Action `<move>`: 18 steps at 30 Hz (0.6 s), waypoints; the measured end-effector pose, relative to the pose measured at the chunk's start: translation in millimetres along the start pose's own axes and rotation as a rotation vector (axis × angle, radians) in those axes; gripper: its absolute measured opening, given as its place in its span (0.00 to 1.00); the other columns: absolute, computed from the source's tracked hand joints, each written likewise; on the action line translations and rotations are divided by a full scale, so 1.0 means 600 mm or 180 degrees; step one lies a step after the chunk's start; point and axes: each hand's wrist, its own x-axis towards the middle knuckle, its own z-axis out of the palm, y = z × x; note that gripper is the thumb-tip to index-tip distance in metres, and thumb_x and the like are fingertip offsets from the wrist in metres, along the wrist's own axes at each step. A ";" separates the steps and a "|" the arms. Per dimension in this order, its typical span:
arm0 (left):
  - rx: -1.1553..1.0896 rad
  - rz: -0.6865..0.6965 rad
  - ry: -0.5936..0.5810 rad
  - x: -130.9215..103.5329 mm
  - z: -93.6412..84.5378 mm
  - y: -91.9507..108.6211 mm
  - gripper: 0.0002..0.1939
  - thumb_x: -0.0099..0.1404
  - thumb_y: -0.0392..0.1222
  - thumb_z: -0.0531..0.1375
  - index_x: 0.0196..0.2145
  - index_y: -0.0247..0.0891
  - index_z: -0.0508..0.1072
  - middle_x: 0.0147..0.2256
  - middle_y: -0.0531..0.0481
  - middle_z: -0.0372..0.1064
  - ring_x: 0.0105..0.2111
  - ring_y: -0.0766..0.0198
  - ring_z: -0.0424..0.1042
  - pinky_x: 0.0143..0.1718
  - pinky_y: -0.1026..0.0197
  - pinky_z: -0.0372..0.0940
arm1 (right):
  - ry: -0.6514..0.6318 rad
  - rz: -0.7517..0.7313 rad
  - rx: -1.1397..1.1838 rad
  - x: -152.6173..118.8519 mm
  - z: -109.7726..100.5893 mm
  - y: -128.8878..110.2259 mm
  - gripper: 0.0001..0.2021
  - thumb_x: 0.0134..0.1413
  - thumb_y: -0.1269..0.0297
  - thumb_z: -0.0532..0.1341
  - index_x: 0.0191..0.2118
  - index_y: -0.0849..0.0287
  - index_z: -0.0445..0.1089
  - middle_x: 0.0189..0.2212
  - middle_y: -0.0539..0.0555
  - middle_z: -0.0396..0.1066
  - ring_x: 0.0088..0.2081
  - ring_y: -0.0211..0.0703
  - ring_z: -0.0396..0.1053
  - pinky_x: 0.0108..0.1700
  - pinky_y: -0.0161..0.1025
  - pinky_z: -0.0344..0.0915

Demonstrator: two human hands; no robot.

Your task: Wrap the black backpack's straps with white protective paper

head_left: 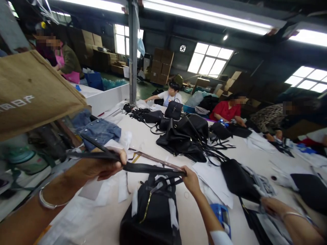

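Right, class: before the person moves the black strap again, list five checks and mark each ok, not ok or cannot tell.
1. Left hand grips the black strap: ok.
2. Right hand pinches the strap's other end: ok.
3. Strap pulled straight between the hands: ok.
4. Strap joined to the black handbag below: cannot tell.
5. White table around the handbag free of clutter: not ok; white papers and a co-worker's hand lie close.

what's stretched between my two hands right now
In the head view, a black strap runs taut from the left hand to the right hand, above a black bag.
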 end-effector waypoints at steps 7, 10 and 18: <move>0.0572 -0.0677 -0.0002 0.019 -0.008 -0.082 0.16 0.54 0.51 0.68 0.32 0.35 0.74 0.17 0.59 0.59 0.13 0.76 0.49 0.13 0.69 0.42 | -0.0680 0.0070 -0.0293 -0.050 0.030 0.082 0.24 0.44 0.67 0.63 0.52 0.54 0.68 0.42 0.54 0.74 0.43 0.50 0.71 0.45 0.41 0.63; 0.0934 -0.0616 0.0552 -0.018 -0.056 -0.099 0.17 0.54 0.52 0.68 0.34 0.36 0.74 0.18 0.59 0.59 0.13 0.76 0.51 0.14 0.71 0.43 | -0.0874 -0.0246 -0.0559 -0.083 0.036 0.057 0.36 0.45 0.69 0.64 0.63 0.59 0.57 0.56 0.62 0.66 0.56 0.54 0.64 0.54 0.47 0.61; 0.1281 0.0484 0.2190 -0.124 -0.129 -0.115 0.14 0.56 0.50 0.67 0.39 0.43 0.75 0.27 0.52 0.71 0.16 0.73 0.57 0.14 0.70 0.52 | -0.1708 -0.1045 -0.0400 -0.236 0.110 -0.146 0.31 0.51 0.57 0.66 0.61 0.52 0.61 0.55 0.58 0.68 0.54 0.57 0.65 0.56 0.50 0.62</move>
